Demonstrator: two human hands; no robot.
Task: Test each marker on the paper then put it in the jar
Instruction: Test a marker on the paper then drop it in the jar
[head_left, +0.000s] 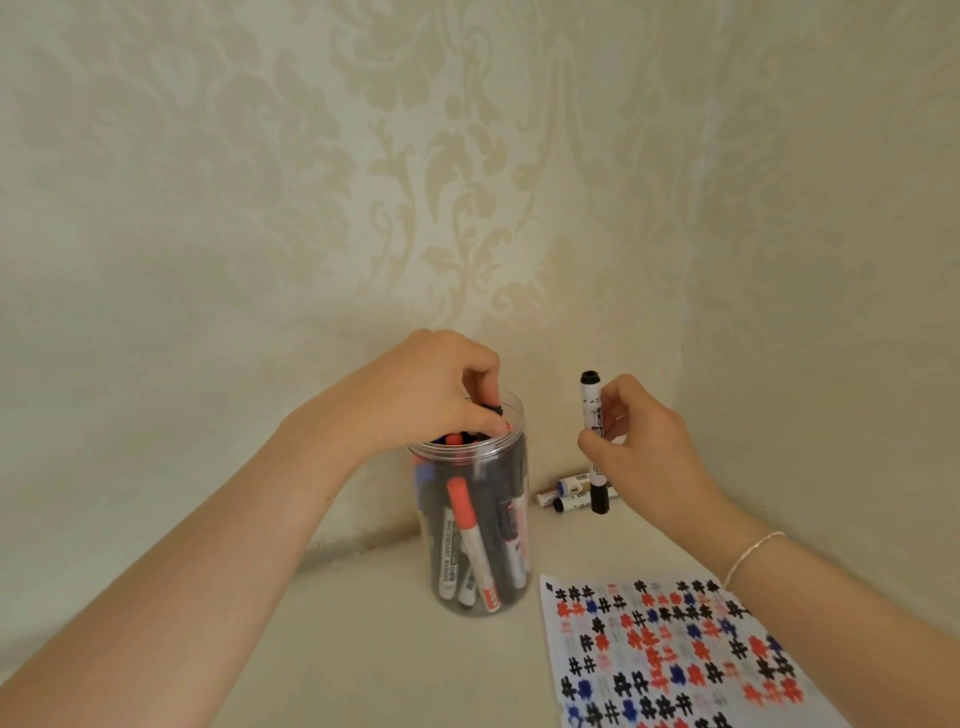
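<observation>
Light, stiff, smooth marker (594, 441) pinched upright at mid-barrel by right hand (641, 452) beside jar (475, 525); left hand (431, 395) pinching a marker end inside jar mouth; grip barrel, not cap

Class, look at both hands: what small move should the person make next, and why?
Probably uncap the black marker that the right hand holds upright and bring it to the paper. The left hand is just placing a marker at the jar mouth, so the next test is due.
</observation>
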